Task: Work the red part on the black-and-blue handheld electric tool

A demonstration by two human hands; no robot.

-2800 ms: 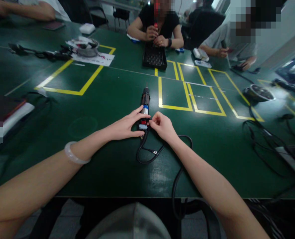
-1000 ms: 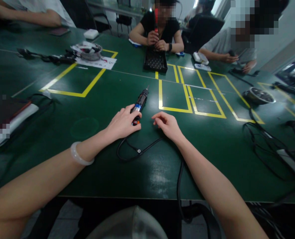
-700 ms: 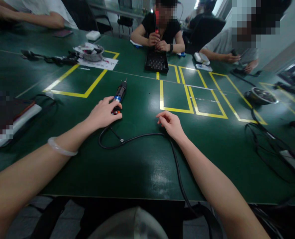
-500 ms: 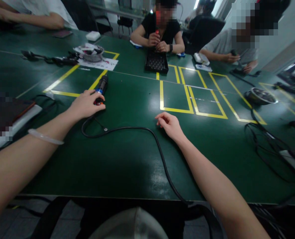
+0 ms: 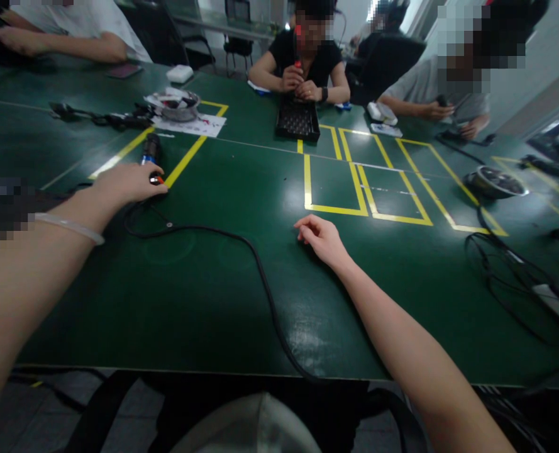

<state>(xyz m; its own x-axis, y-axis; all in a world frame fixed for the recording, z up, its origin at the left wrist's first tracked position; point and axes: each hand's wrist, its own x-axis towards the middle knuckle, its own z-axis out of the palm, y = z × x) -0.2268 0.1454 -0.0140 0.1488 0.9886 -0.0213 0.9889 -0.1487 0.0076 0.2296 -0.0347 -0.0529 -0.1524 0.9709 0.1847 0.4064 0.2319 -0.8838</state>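
Note:
My left hand [image 5: 131, 182] is closed around a black corded electric screwdriver [image 5: 151, 150] with a blue band and an orange-red part near the fingers. The tool lies at the table's left, within a yellow-taped outline, its dark end pointing away from me. From under the hand a black cord [image 5: 255, 251] curves over the table to the front edge. My right hand [image 5: 324, 238] rests on the green tabletop with its fingers loosely curled in and nothing visible in them. It is just in front of the yellow tape rectangles [image 5: 336, 208].
A clear bowl [image 5: 185, 110] stands on a paper sheet [image 5: 213, 125] at the far left. Opposite, a person works above a black tray [image 5: 298, 123]. At right are a metal bowl [image 5: 496, 184] and tangled cables [image 5: 491, 267]. Other people sit around the green table [image 5: 204, 314].
My left hand has shifted left with the electric screwdriver, and the cord has slid left with it. My right hand has stayed in place.

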